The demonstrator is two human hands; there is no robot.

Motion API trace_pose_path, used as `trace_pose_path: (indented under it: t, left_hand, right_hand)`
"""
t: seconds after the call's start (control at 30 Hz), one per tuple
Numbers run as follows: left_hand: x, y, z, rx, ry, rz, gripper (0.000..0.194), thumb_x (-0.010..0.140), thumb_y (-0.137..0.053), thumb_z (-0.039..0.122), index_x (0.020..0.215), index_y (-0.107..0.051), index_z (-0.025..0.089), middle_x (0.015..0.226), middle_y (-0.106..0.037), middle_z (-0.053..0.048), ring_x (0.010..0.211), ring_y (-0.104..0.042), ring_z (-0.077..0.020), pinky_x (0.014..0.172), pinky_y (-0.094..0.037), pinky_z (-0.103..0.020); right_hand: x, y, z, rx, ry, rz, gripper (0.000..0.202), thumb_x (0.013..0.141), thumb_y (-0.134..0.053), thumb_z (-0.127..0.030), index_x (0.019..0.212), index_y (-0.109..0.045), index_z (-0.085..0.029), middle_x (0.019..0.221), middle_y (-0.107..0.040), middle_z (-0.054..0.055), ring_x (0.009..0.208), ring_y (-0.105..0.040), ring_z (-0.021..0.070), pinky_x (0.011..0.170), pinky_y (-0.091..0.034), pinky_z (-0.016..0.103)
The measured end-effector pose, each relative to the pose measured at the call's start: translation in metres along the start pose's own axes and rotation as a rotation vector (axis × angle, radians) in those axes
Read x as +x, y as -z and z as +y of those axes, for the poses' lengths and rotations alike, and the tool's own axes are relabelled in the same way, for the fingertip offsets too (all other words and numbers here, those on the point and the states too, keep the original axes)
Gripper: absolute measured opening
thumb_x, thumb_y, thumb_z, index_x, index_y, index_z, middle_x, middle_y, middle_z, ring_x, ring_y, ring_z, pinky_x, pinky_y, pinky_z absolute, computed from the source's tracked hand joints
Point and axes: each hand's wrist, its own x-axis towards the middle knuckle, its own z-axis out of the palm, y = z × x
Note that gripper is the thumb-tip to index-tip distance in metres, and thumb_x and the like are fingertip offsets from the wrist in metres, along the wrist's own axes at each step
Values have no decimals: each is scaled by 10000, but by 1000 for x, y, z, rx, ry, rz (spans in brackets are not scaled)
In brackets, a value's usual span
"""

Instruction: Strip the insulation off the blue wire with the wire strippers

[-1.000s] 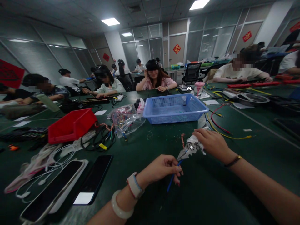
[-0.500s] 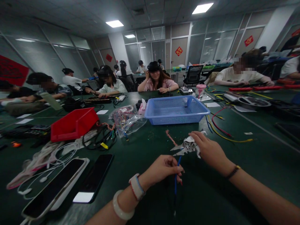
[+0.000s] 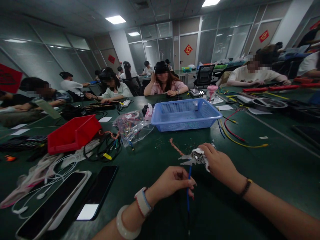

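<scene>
Between the thumb and fingers of my left hand [image 3: 176,181] is a blue wire [image 3: 188,200], which hangs down toward the near edge of the view. My right hand [image 3: 220,163] is wrapped round the handles of metal wire pliers [image 3: 196,157], with something white around the grip. The jaws point left and the wire's upper end meets them; whether they are closed on it I cannot tell. A braided copper strand [image 3: 175,146] lies on the green table just beyond the jaws.
A blue basket [image 3: 186,125] stands ahead, with a clear bag of wires [image 3: 132,128] and a red bin [image 3: 75,135] left of it. Two phones [image 3: 100,186] [image 3: 53,203] and white earphones lie near left. Loose coloured wires [image 3: 240,141] lie right. People sit across the table.
The pliers have moved slightly left and their jaws now sit at the wire's upper end. The whole view has shifted a little. My left hand keeps its hold on the wire.
</scene>
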Motion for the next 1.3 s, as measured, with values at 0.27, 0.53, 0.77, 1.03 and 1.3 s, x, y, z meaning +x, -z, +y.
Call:
trace_pose_path:
  t: [0.27,0.53,0.77,1.03,1.3]
  left_hand:
    - [2,7,0,102,36,20,303,722,-754,374,826,-660,105,726,-659,-23,550,-607,-96,564,-489,-231]
    - [0,11,12,265,30,12,323,865,-582,418,942,-705,129,621,-532,41,439,-432,-30,424,-302,-162]
    - [-4,8,17,297,53,-159,302,908,-540,383,975,-702,137,645,-518,40,446,-416,-24,438,-299,-161]
    - [-1,12,10,296,66,-246,329,918,-532,410,1046,-677,143,797,-625,-21,588,-562,-76,578,-435,-200]
    - [-6,6,20,590,-150,-229,368,963,-439,413,1025,-689,149,878,-699,-59,879,-627,-164,868,-451,-296]
  right_hand:
    - [2,7,28,-120,-40,11,358,803,-460,-74,1135,-552,-172,1121,-595,102,568,-554,111,468,-384,248]
    - [5,12,51,-183,34,101,354,804,-510,-109,1145,-570,-184,1153,-607,98,604,-572,132,527,-388,265]
    - [8,9,59,43,142,-71,461,706,-648,-182,1157,-559,-210,1166,-601,79,673,-615,152,610,-460,287]
    - [7,10,47,578,189,-310,513,793,-573,-187,1290,-469,-261,1380,-471,82,1121,-585,210,949,-454,368]
    - [6,6,43,854,260,-373,554,814,-625,-284,1339,-449,-281,1412,-450,81,1292,-438,217,1077,-353,394]
